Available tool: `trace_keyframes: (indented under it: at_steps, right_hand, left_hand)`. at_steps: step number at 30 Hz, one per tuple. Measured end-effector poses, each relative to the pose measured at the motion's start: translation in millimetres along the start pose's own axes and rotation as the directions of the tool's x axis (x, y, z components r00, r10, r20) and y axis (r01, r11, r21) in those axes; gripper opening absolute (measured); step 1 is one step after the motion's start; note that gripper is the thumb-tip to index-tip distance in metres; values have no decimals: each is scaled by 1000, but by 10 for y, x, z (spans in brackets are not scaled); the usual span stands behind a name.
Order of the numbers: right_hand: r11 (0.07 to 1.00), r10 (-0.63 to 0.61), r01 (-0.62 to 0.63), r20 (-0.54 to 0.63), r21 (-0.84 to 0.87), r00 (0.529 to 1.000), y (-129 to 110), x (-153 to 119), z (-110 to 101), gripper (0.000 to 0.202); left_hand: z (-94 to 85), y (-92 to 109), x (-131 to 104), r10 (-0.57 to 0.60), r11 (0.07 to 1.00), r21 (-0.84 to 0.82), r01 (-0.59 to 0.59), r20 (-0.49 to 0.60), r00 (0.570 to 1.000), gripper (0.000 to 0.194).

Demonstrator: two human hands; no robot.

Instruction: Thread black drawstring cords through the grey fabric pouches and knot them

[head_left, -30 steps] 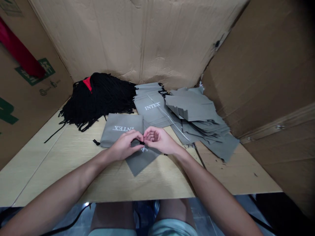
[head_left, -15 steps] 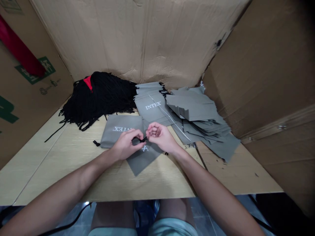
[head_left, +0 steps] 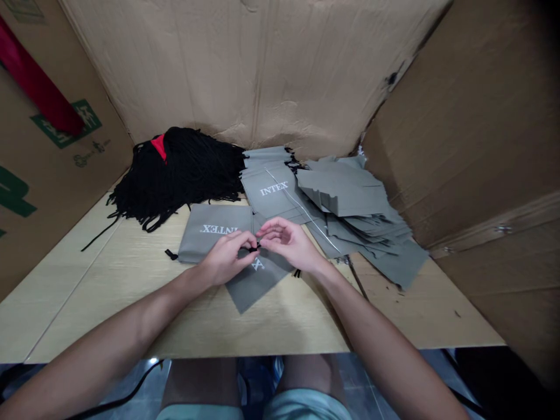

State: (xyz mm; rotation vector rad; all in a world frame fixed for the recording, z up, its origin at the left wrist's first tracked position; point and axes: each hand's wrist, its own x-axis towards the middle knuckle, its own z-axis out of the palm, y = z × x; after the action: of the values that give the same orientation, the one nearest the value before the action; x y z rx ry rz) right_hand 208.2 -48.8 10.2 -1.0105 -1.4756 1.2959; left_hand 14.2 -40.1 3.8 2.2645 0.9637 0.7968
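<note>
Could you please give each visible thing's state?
Left hand: pinching black cord
Right hand: curled, grip unclear
Lower pouch: angled, partly covered
Left pouch: lying flat
Middle pouches: overlapping
Gray pieces at right: piled unevenly
Black cords: loosely heaped
Thin pale strip: slightly bent

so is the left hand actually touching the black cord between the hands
Touching: the head view shows the left hand pinching the black cord between thumb and fingers.
</note>
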Motion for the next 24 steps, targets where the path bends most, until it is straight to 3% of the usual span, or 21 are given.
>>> trace_keyframes:
  at_steps: [3, 13, 18, 24]
  right_hand:
    - [997, -10, 16, 82, -78, 997, 0, -20, -21, 25]
    - [933, -162, 190, 112, -306, 980, -18, -59, -35, 15]
    - [845, -255, 298, 155, -444, 954, -51, -64, -56, 13]
    - [788, -306, 336, 145, -516, 941, -75, -79, -63, 14]
  left_hand:
    - [-17, 6, 3, -8, 1000, -11, 8, 12, 1000, 5]
    - [-12, -18, 5, 12, 1000, 2, -12, 35, 999, 7]
    - [-31, 11, 12, -10, 1000, -2, 10, 26, 1000, 5]
    - [-53, 37, 10, -32, 999, -27, 32, -5, 999, 22]
